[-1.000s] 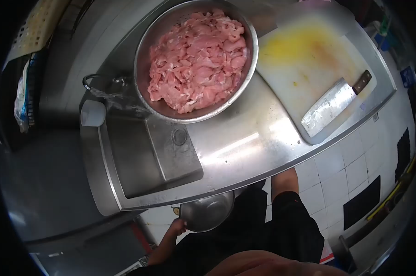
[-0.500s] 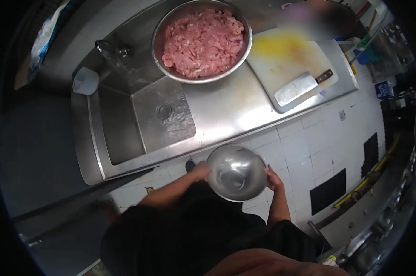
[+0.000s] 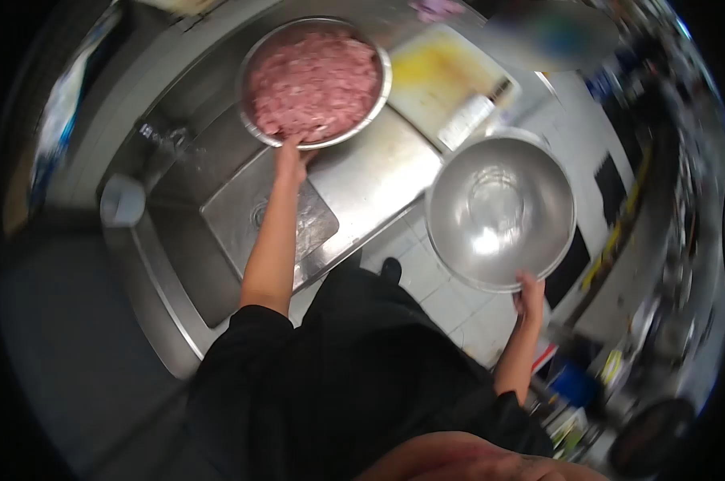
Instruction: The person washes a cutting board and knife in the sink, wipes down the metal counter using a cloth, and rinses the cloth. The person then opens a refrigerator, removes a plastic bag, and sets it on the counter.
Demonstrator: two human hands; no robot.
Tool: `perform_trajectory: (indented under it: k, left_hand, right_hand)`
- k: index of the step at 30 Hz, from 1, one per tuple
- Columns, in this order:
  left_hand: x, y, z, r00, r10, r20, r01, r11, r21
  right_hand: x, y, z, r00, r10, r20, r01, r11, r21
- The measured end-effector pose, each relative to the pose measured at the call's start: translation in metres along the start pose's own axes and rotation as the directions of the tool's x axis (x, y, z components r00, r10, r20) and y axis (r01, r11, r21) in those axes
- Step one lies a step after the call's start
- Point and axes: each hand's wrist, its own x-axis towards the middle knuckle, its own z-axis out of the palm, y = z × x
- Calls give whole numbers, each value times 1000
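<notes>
My left hand (image 3: 292, 160) reaches out over the sink and grips the near rim of a large steel bowl filled with raw pink meat pieces (image 3: 314, 84). The bowl (image 3: 385, 74) rests on the steel counter at the back edge of the sink. Out to the right, my right hand (image 3: 529, 295) holds a second steel mixing bowl (image 3: 502, 212) by its near rim, up off any surface and tilted so that its bare inside faces me. That bowl hides part of the counter edge and the floor.
A stained white cutting board (image 3: 426, 68) lies right of the meat, with a cleaver (image 3: 466, 120) on it. The sink basin (image 3: 258, 216) sits below a faucet (image 3: 166, 136). A white plastic container (image 3: 123, 201) stands at the sink's left corner. Tiled floor (image 3: 434, 297) shows below.
My left hand has let go of the bare bowl and moved up to the meat bowl's rim. My right hand has carried the bare bowl right and upward. The view has turned.
</notes>
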Motion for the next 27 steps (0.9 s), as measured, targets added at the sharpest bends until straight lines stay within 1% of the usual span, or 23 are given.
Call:
perform_trajectory:
  k: [1, 2, 3, 4, 5, 6, 7, 8, 9, 11, 12, 13, 14, 15, 18, 20, 21, 22, 23, 25, 27]
  left_hand:
    - [17, -9, -4, 999, -2, 37, 3, 1000, -12]
    - [20, -10, 3, 994, -47, 95, 46, 999, 13]
    - [17, -6, 7, 995, -58, 79, 63, 995, -71]
    - [12, -2, 4, 996, -73, 50, 80, 985, -150]
    - [14, -3, 0, 992, -93, 84, 103, 986, -133]
    - [19, -6, -5, 991, -109, 79, 121, 978, -170]
    - [18, -4, -4, 990, -123, 71, 135, 968, -211]
    - [18, -1, -5, 987, -131, 93, 148, 967, -205]
    - [7, 9, -1, 983, -149, 105, 169, 960, -221]
    - [0, 17, -6, 978, -174, 118, 197, 954, -226]
    - [3, 18, -11, 972, -176, 157, 213, 943, -256]
    - [3, 24, -10, 964, -176, 198, 229, 930, -286]
    - [0, 27, -10, 971, -165, 175, 205, 948, -242]
    - [1, 28, -13, 968, -171, 186, 212, 949, -232]
    - [6, 25, -27, 957, -240, 163, 276, 924, -263]
    - [6, 25, -32, 955, -228, 188, 272, 927, -260]
    - [8, 27, -35, 952, -224, 210, 274, 929, -247]
    - [13, 23, -42, 945, -267, 189, 308, 921, -239]
    - [15, 23, -48, 948, -260, 184, 300, 924, -238]
    - [7, 27, -41, 953, -200, 226, 249, 944, -215]
    - [3, 32, -37, 955, -194, 227, 240, 951, -196]
  right_hand:
    - [11, 11, -3, 998, -46, 35, 48, 998, -42]
    - [0, -5, 33, 995, -94, 22, 95, 994, -61]
    - [-7, -12, 63, 976, -218, -16, 217, 975, -57]
    - [-12, -17, 83, 965, -256, -57, 244, 956, -161]
    - [-14, -21, 100, 952, -295, -82, 264, 927, -267]
    - [-15, -25, 114, 946, -304, -113, 267, 928, -261]
    - [-14, -29, 127, 924, -375, -82, 327, 881, -340]
    - [-14, -32, 140, 898, -437, -43, 381, 824, -419]
    - [-13, -35, 151, 896, -441, -62, 377, 826, -420]
    - [-12, -40, 177, 890, -456, -5, 414, 812, -412]
    - [-11, -40, 192, 892, -452, -21, 405, 818, -409]
    - [-9, -40, 207, 841, -541, 31, 503, 759, -413]
    - [-11, -40, 224, 776, -626, 84, 598, 687, -413]
    - [-20, -51, 244, 708, -696, 121, 651, 577, -492]
    - [-16, -48, 266, 705, -696, 133, 646, 554, -526]
    - [-15, -52, 283, 714, -696, 77, 634, 595, -495]
    - [-8, -50, 287, 712, -697, 85, 638, 593, -491]
    - [0, -44, 285, 768, -638, 57, 599, 684, -416]
    - [6, -38, 287, 821, -570, 33, 547, 767, -336]
    - [14, -36, 293, 811, -585, 32, 558, 755, -344]
    - [19, -35, 299, 804, -594, 30, 564, 745, -356]
